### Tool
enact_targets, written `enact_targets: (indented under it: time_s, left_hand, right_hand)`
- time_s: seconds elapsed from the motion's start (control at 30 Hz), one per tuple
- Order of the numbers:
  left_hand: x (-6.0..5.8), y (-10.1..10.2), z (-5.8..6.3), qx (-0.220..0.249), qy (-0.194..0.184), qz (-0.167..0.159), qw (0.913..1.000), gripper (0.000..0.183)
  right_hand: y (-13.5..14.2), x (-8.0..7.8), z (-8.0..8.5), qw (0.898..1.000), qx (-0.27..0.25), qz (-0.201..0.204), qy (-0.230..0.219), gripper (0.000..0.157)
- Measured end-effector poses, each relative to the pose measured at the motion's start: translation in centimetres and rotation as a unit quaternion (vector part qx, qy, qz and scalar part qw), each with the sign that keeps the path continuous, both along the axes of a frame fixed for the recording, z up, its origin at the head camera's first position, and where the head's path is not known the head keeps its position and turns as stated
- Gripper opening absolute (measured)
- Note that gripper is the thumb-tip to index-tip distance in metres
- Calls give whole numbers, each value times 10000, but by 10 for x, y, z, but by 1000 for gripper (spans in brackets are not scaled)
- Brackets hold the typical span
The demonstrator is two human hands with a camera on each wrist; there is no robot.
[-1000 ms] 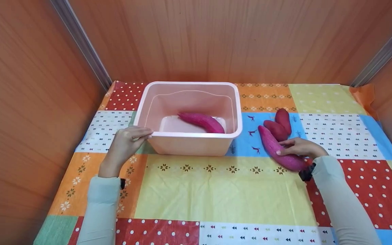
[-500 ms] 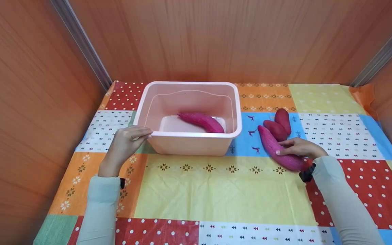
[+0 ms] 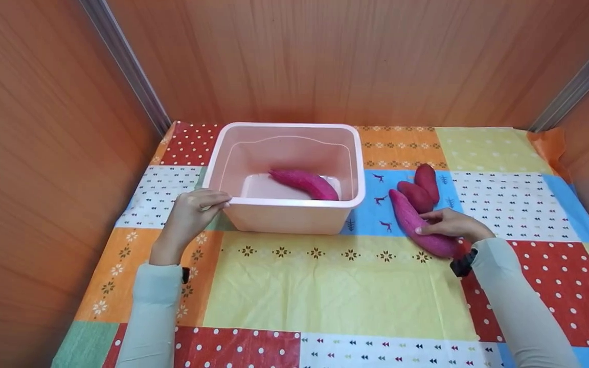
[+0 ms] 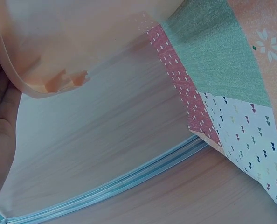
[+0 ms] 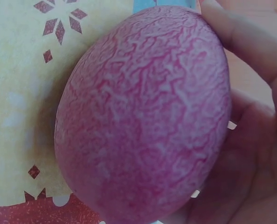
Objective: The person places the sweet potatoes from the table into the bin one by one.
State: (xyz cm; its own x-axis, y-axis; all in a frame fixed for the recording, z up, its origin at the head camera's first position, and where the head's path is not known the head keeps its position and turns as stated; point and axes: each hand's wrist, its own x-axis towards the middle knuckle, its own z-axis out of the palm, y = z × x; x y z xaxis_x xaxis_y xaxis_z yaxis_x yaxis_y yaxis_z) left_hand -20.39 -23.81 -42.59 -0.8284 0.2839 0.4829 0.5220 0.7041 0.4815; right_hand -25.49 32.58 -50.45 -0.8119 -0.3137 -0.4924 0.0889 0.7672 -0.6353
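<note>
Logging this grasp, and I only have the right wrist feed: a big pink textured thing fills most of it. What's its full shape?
Observer: Head view shows the pink vegetable is long and curved, tapering to a narrow tip at its far end.
Operator: Anything close to that tip?
Observer: Yes, two shorter red pieces lie just beside it, on the side away from the bin; I can't tell whether they touch it.
Operator: What's the left hand doing?
Observer: The left hand holds the bin's rim at its near-left corner.
</note>
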Motion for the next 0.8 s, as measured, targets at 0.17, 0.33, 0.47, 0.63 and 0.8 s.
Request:
enact_targets:
  time_s: [0.17,0.33,0.47,0.63,0.8]
  left_hand:
    - [0,0,0,33,-71,41,10000,23]
    - [0,0,-1,26,-68,58,10000,23]
    - [-1,1,-2,-23,68,18,10000,23]
    - [-2,0,-2,-15,103,19,9999,22]
    - [-1,0,-2,3,54,16,10000,22]
  right_hand:
    - [0,0,1,10000,5,47,65,76]
    - [-1,1,2,9999,63,58,94,77]
    - [0,1,5,10000,-44,6,14,76]
    - [1,-2,11,9997,-232,-65,-45,76]
    - [1,-4,17,9997,-215,-73,35,76]
